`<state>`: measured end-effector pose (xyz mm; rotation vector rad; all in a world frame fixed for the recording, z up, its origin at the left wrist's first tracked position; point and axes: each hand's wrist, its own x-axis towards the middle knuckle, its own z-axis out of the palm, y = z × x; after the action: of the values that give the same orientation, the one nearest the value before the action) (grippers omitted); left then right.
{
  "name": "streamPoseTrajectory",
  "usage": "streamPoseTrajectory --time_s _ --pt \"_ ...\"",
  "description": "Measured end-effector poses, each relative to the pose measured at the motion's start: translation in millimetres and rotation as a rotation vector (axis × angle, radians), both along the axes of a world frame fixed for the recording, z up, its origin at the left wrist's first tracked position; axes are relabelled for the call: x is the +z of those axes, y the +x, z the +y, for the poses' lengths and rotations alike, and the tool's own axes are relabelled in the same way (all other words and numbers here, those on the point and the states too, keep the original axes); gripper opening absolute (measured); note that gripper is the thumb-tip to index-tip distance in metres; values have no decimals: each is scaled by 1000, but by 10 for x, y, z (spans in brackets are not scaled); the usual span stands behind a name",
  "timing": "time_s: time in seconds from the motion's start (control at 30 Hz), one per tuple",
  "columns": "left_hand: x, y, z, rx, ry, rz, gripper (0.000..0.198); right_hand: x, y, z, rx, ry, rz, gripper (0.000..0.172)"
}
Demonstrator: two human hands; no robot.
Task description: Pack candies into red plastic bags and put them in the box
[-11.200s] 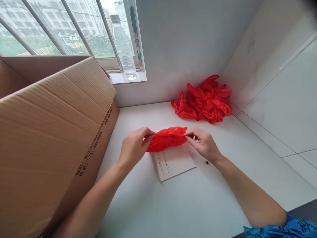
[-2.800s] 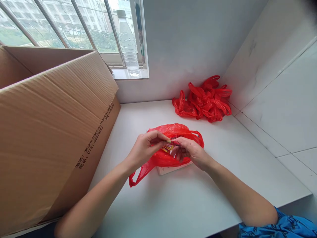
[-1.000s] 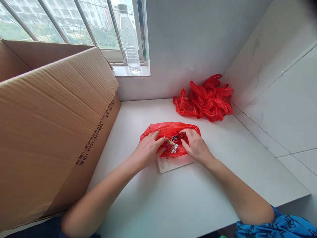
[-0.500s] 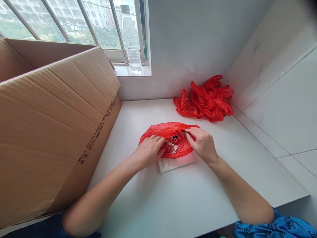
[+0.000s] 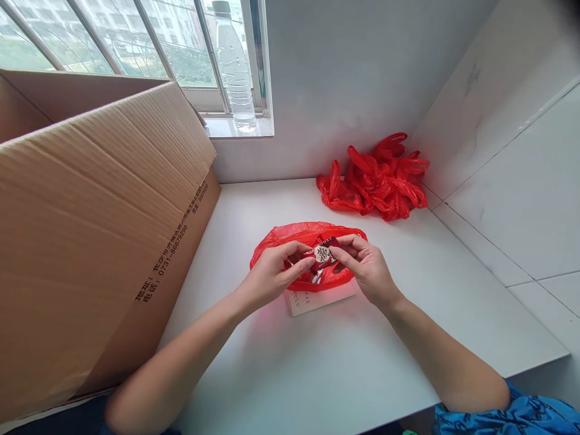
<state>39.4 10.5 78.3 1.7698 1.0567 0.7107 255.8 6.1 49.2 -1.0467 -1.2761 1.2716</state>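
The head camera looked forward and down across the tabletop (image 5: 267,374). Its close view reached the far edge (image 5: 267,182).

Red packet (image 5: 323,254) between fingers (image 5: 292,248)

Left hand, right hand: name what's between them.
Head view: a dark-red packet, held by left hand and right hand over the open red bag.

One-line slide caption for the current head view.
Left hand and right hand hold a dark-red packet over an open red bag.
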Motion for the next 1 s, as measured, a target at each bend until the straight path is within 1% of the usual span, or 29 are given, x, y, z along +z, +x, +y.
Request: streamPoseTrajectory --time_s 0.07,0.2,0.33,0.47,0.6,0.7,0.8,0.93,1.0 --pt "27 -1 11 45 -85 -80 34 -30 -30 -3 50 -49 66 26" --pt "69 -9 34 127 -169 -131 35 -81 -33 14 88 -100 141 26" --pt "77 -16 42 165 -177 -167 31 -88 -31 19 92 -123 138 29" --pt "45 -32 61 185 -153 -142 31 -86 -44 14 100 -132 143 29" --pt "8 -51 81 175 -146 -120 32 -89 -56 10 92 -147 176 27" --pt "9 -55 82 164 -166 -131 32 -86 -63 6 92 -164 190 27" --pt "39 -49 70 147 -220 -151 34 -84 -68 4 86 -172 187 29" --pt "61 -36 54 80 -343 -127 41 -102 -78 13 72 -159 180 30" --pt "50 -30 56 69 -337 -107 43 -113 -86 20 72 -152 178 30"
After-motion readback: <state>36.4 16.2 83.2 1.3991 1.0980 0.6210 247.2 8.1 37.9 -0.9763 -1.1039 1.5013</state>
